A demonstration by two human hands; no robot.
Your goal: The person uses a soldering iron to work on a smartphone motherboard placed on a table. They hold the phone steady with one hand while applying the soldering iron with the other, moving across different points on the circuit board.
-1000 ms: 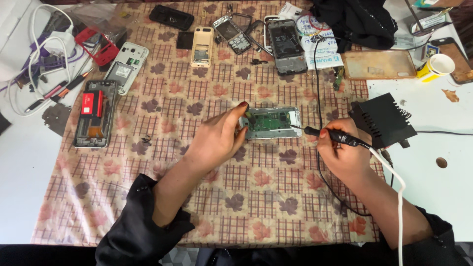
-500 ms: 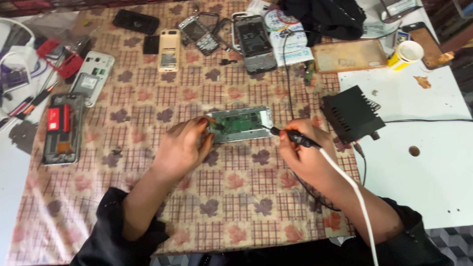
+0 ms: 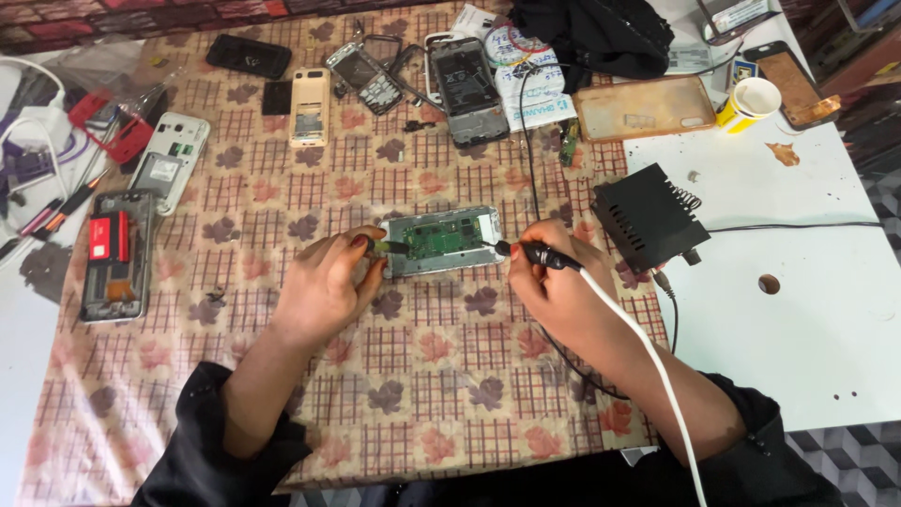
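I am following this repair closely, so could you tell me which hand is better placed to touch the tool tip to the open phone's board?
Probably the right hand: it holds the corded tool at the open phone's right edge, while the left hand steadies its left end.

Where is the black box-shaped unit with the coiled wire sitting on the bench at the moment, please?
In the head view the black box-shaped unit sits right of centre, straddling the edge of the patterned cloth and the white table, just beyond the right hand.
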